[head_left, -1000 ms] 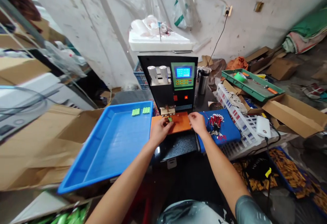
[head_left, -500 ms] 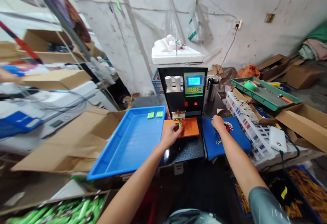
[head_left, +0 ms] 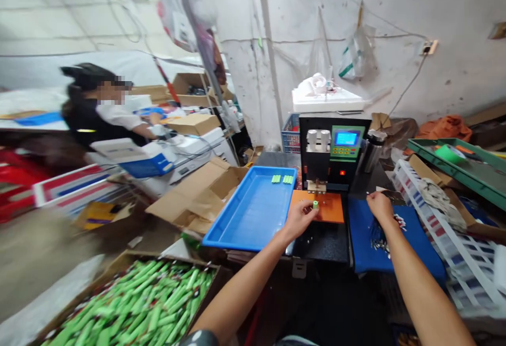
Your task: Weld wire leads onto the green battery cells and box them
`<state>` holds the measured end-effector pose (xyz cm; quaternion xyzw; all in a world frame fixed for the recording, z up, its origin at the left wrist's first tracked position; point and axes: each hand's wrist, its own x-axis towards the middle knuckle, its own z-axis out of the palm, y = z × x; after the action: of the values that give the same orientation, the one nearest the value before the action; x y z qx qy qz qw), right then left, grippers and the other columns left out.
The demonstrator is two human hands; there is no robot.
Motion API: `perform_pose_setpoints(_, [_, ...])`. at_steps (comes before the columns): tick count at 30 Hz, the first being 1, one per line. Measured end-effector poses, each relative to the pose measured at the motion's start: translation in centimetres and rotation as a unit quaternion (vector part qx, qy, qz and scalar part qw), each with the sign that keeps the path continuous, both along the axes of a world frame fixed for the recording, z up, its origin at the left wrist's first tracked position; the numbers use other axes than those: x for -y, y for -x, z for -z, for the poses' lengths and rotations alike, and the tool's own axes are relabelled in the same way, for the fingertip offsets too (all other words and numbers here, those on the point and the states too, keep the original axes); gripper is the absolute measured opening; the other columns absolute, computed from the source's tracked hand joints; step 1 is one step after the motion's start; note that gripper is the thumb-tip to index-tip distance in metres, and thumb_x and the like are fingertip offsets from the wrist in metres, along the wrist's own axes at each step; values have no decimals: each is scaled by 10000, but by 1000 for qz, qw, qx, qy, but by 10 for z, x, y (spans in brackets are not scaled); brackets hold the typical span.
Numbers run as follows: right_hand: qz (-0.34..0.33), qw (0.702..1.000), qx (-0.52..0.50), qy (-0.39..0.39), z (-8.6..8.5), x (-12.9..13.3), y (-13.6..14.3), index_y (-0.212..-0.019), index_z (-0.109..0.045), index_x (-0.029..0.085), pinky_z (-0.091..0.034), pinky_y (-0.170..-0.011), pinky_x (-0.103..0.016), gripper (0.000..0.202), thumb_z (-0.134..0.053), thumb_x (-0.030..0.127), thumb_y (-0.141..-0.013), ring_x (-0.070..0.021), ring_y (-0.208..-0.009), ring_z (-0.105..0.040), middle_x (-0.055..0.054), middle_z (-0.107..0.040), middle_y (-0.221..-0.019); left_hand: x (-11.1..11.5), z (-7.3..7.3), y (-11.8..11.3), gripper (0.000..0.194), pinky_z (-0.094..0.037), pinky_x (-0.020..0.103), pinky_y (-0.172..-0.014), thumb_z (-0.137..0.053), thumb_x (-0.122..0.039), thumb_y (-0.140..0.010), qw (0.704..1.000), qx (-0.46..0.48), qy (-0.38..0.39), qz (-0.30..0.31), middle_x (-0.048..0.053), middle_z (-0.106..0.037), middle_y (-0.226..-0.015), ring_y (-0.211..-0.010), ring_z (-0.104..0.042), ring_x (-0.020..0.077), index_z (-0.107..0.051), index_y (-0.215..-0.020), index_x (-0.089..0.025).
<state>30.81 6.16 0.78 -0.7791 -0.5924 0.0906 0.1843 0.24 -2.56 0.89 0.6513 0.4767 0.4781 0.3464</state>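
My left hand (head_left: 300, 218) pinches a small green battery pack (head_left: 315, 205) over the orange plate (head_left: 334, 210), just in front of the black machine (head_left: 336, 172) with a lit blue screen. My right hand (head_left: 380, 207) is closed above the blue mat (head_left: 415, 246); a tiny pale bit shows at its fingertips, too small to name. Beside and below that hand lies a bunch of wires with white and red ends (head_left: 400, 221). Two small groups of green battery packs (head_left: 282, 179) sit at the far end of the blue tray (head_left: 253, 214).
A carton full of green packs (head_left: 138, 304) stands at the lower left, near an open cardboard box (head_left: 197, 193). A person (head_left: 106, 109) works at the far left. To the right are a white plastic crate (head_left: 446, 262), a green tray (head_left: 482, 172) and a steel flask (head_left: 373, 151).
The view has swung left, bringing the person and more of the green-filled carton into sight. My left hand still holds the pack at the orange plate, and my right hand stays over the mat.
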Motion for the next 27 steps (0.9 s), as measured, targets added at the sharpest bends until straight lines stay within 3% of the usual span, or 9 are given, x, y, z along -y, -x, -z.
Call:
perform_pose_setpoints(4, [14, 986, -108, -127, -17, 6, -9, -875, -736, 102, -505, -758, -354, 283, -568, 314, -793, -305, -867, -680, -160, -717, -839, 48, -19, 22, 223, -415, 253, -681, -601, -325, -859, 994, 9, -79, -80, 29, -644, -767, -715, -543, 146, -733, -921, -156])
perform_pose_setpoints(7, [64, 951, -257, -162, -20, 25, -2, -833, -718, 137, -468, -539, -326, 314, -654, 402, -677, -243, -611, -621, -91, -653, -650, 95, -21, 61, 253, -426, 275, -721, -584, -323, -868, 982, -12, -107, -152, 33, -649, -760, -705, -535, 151, -738, -975, -154])
perform_pose_setpoints(9, [110, 892, -387, -207, -16, 41, 10, -750, -677, 182, -364, -405, -278, 285, -722, 397, -567, -176, -472, -520, -46, -584, -580, 128, -15, 96, 284, -439, 288, -753, -566, -323, -867, 972, -28, -92, -216, 50, -676, -816, -745, -560, 167, -737, -1016, -152])
perform_pose_setpoints(12, [51, 786, -540, -296, -7, 65, 30, -592, -588, 217, -324, -374, -234, 177, -728, 291, -512, -122, -483, -484, -49, -542, -619, 175, -1, 150, 315, -454, 307, -821, -537, -313, -856, 939, -61, -25, -337, 80, -704, -940, -856, -605, 204, -732, -1039, -146])
perform_pose_setpoints(14, [17, 759, -588, -280, -1, 80, 43, -565, -595, 225, -354, -375, -242, 147, -730, 262, -520, -122, -503, -508, -69, -529, -639, 198, 8, 182, 321, -454, 310, -842, -530, -310, -840, 900, -106, 27, -423, 83, -709, -968, -888, -613, 219, -729, -1030, -147])
perform_pose_setpoints(17, [0, 743, -624, -240, 4, 94, 62, -564, -613, 218, -334, -353, -241, 159, -760, 260, -524, -130, -495, -521, -89, -530, -632, 213, 20, 216, 304, -444, 282, -773, -543, -327, -816, 842, -177, 101, -500, 56, -708, -871, -812, -613, 210, -734, -970, -147])
perform_pose_setpoints(19, [-6, 735, -638, -229, 5, 99, 74, -582, -615, 203, -314, -339, -220, 194, -786, 259, -508, -123, -472, -505, -79, -539, -607, 212, 29, 228, 305, -417, 259, -696, -557, -345, -807, 827, -205, 142, -503, 31, -677, -749, -718, -600, 188, -736, -939, -138])
perform_pose_setpoints(24, [19, 748, -643, -165, 13, 112, 90, -672, -617, 149, -342, -339, -159, 321, -827, 264, -458, -112, -463, -517, -21, -566, -561, 209, 52, 236, 370, -388, 252, -628, -599, -380, -778, 824, -192, 215, -488, 15, -653, -658, -641, -600, 178, -703, -1024, -124])
perform_pose_setpoints(27, [16, 751, -645, -142, 20, 120, 91, -691, -608, 136, -346, -347, -141, 343, -828, 268, -464, -97, -454, -509, -4, -569, -552, 214, 60, 237, 283, -400, 257, -625, -612, -378, -758, 838, -185, 229, -459, 33, -674, -678, -646, -612, 184, -694, -893, -143])
